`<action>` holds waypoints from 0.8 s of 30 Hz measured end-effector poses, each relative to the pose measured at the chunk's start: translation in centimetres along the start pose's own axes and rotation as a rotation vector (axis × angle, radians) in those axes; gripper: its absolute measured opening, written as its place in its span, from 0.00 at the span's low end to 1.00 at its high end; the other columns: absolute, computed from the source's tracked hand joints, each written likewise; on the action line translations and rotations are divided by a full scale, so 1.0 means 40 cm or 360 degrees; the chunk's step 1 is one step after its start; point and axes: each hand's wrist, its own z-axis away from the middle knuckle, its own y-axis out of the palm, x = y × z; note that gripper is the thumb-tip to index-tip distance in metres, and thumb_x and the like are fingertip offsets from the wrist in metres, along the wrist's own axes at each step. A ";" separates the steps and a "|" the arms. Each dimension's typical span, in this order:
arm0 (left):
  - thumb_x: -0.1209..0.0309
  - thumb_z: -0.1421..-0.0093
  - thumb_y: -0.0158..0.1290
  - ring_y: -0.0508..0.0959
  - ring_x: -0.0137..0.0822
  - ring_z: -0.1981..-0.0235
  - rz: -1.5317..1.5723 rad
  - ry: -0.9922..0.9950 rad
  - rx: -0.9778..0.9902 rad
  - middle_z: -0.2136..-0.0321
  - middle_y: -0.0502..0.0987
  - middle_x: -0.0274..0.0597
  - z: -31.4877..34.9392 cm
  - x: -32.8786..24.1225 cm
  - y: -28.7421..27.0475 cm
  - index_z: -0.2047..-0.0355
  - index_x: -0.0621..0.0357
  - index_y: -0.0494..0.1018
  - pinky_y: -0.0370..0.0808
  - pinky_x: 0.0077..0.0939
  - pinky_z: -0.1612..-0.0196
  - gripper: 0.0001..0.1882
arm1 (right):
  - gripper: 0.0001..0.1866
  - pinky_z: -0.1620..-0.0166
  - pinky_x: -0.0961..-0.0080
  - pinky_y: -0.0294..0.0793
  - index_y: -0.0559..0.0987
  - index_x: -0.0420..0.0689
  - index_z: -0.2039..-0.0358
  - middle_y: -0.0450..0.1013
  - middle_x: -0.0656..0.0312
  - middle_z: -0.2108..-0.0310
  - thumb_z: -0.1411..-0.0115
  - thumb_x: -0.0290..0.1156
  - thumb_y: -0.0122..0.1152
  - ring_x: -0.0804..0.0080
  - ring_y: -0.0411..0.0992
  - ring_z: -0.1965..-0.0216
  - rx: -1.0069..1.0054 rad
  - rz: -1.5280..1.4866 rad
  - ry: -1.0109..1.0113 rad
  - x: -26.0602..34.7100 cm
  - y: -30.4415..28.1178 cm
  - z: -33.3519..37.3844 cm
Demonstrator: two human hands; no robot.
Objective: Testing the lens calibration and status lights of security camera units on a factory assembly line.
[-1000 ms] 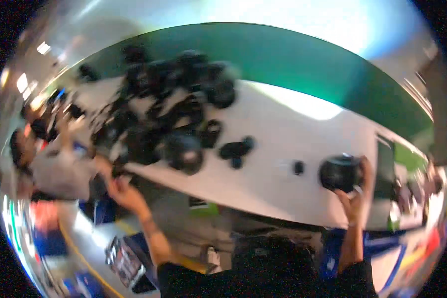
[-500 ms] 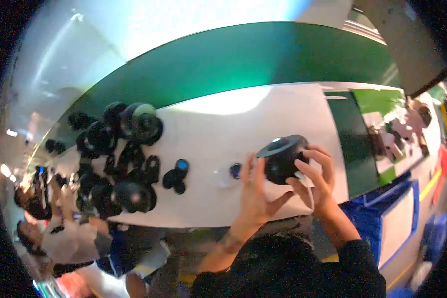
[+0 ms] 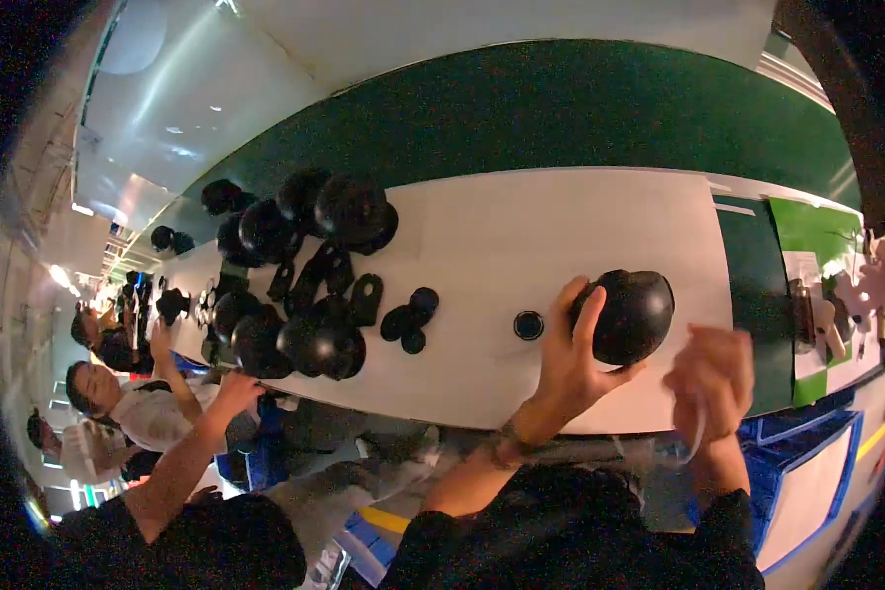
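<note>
My left hand (image 3: 588, 344) is wrapped round the left side of a glossy black round housing (image 3: 637, 317), held above the white table top (image 3: 482, 383). To its right, my right hand (image 3: 713, 379) is apart from the housing, curled and blurred by motion. A thin pale strip (image 3: 699, 433) hangs below its fingers and seems to be held by them. Left of my left hand, a small black ring-like part (image 3: 528, 325) lies on the table. Further left is a cluster of small round black parts (image 3: 410, 321).
Several black domed housings (image 3: 354, 211) and flat black pieces with holes (image 3: 367, 300) crowd the table's left. A co-worker's hand (image 3: 238, 393) rests at the near edge there. Blue bins (image 3: 806, 482) stand at lower right. A green strip (image 3: 560, 118) runs behind.
My right hand has come off the black housing and moved right and down. My left hand keeps the housing, now turned with its smooth dome showing. The view has shifted; a co-worker's arm now shows at left.
</note>
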 end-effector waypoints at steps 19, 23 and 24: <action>0.75 0.45 0.64 0.77 0.45 0.61 0.0145 -0.0428 0.0014 0.56 0.76 0.50 0.180 -0.005 -0.156 0.48 0.65 0.69 0.76 0.35 0.58 0.24 | 0.19 0.67 0.81 0.67 0.78 0.39 0.48 0.67 0.70 0.75 0.29 0.38 0.48 0.81 0.65 0.73 0.0055 -0.0703 0.1433 -0.252 0.088 0.079; 0.77 0.44 0.62 0.78 0.51 0.59 -0.0176 -0.0405 -0.0067 0.57 0.77 0.51 0.187 0.005 -0.244 0.53 0.64 0.73 0.76 0.38 0.57 0.18 | 0.17 0.68 0.80 0.65 0.77 0.40 0.50 0.65 0.70 0.75 0.28 0.39 0.48 0.82 0.63 0.73 0.0092 -0.0602 0.1341 -0.253 0.096 0.042; 0.78 0.45 0.61 0.78 0.52 0.59 -0.0242 -0.0372 -0.0151 0.60 0.78 0.50 0.179 0.026 -0.267 0.56 0.64 0.73 0.76 0.39 0.57 0.16 | 0.17 0.67 0.81 0.65 0.77 0.40 0.50 0.64 0.70 0.75 0.28 0.39 0.49 0.82 0.63 0.72 0.0119 -0.0574 0.1386 -0.250 0.105 0.039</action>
